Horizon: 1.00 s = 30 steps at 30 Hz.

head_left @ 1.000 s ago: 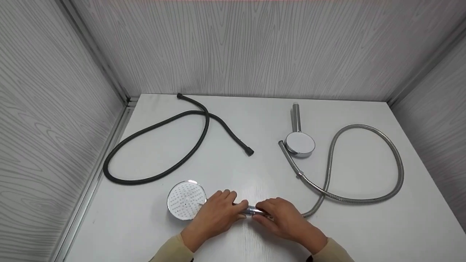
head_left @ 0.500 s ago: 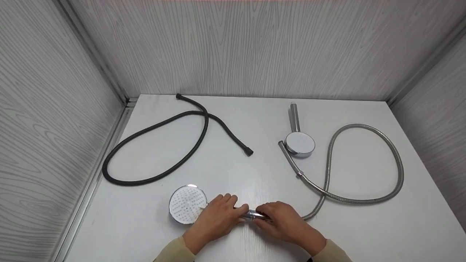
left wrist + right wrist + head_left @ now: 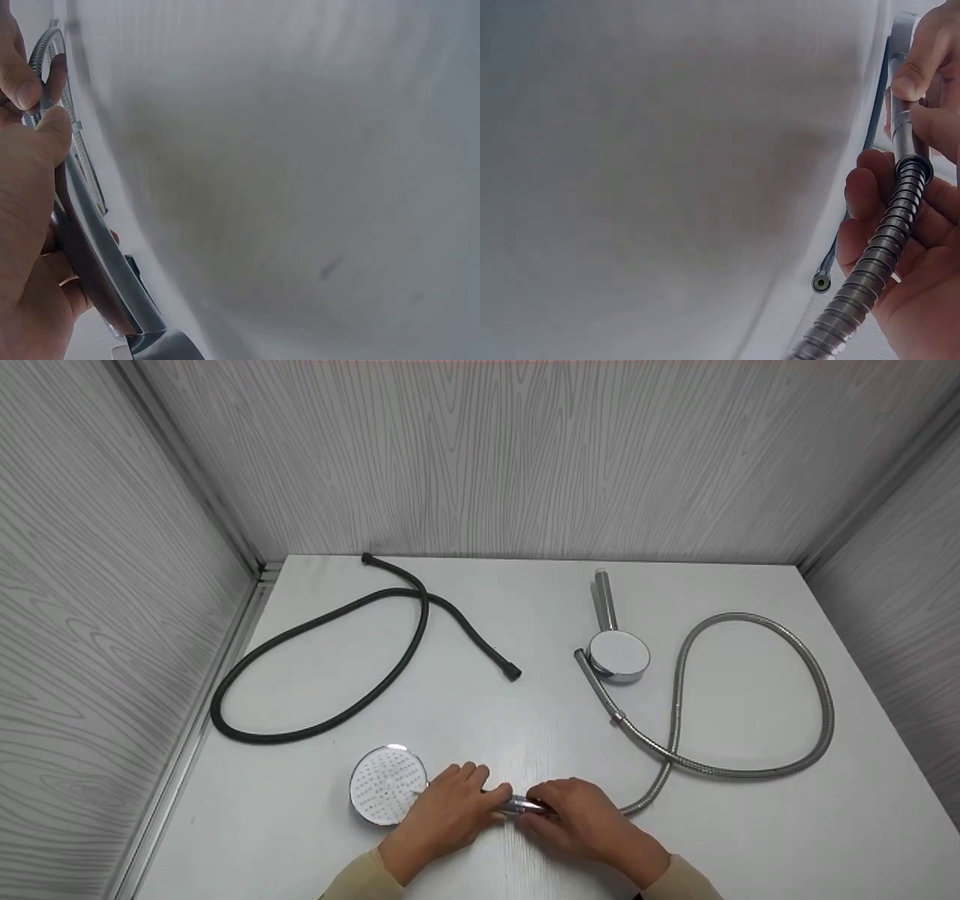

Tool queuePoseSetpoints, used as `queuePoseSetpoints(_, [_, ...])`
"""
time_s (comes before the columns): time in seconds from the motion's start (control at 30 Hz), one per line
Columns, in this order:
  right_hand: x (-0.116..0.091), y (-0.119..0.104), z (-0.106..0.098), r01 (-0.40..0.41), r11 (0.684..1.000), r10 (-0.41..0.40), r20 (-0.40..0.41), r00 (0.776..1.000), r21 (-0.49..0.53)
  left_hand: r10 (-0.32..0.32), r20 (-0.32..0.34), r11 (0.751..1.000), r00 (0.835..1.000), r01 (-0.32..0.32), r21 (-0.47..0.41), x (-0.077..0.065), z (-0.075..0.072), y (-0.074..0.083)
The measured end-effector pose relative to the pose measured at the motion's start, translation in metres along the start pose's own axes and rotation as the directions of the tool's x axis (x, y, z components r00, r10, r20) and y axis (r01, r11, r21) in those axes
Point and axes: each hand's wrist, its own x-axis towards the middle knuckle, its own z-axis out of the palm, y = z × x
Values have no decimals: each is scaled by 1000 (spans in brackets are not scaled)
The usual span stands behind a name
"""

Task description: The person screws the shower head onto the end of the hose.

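Note:
My left hand [image 3: 450, 808] grips the handle of a chrome shower head [image 3: 388, 784], whose round white nozzle face points up on the left side of that hand. At the handle's end, my right hand [image 3: 577, 814] pinches the metal end fitting [image 3: 904, 142] of a ribbed silver shower hose [image 3: 870, 270]. Handle and fitting sit in line, end to end, between the two hands. The left wrist view shows the long chrome handle [image 3: 105, 255] lying across the left palm, with the thumb along it. From the right hand the hose runs off to the right.
A second hand shower [image 3: 619, 654] lies at the back right, its handle toward the rear wall. The silver hose's free end [image 3: 579, 654] is beside it, and the hose loops to the right. A black hose [image 3: 322, 727] lies looped at the left. Grey wood-grain panels [image 3: 480, 457] enclose the white table [image 3: 262, 810].
Both hands and the gripped shower head have shifted slightly down in the head view. The fingers keep their hold on handle and fitting. The other items stay in place.

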Motion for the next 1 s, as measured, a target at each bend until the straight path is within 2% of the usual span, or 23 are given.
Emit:
queuePoseSetpoints(0.6, [0,0,3,-21,1000,21,9,1000,-20,-12,21,1000,1000,12,-11,-1,5,1])
queuePoseSetpoints(1.0, [1,0,2,-64,998,64,61,996,4,-40,109,998,993,44,-36,0,4,3])
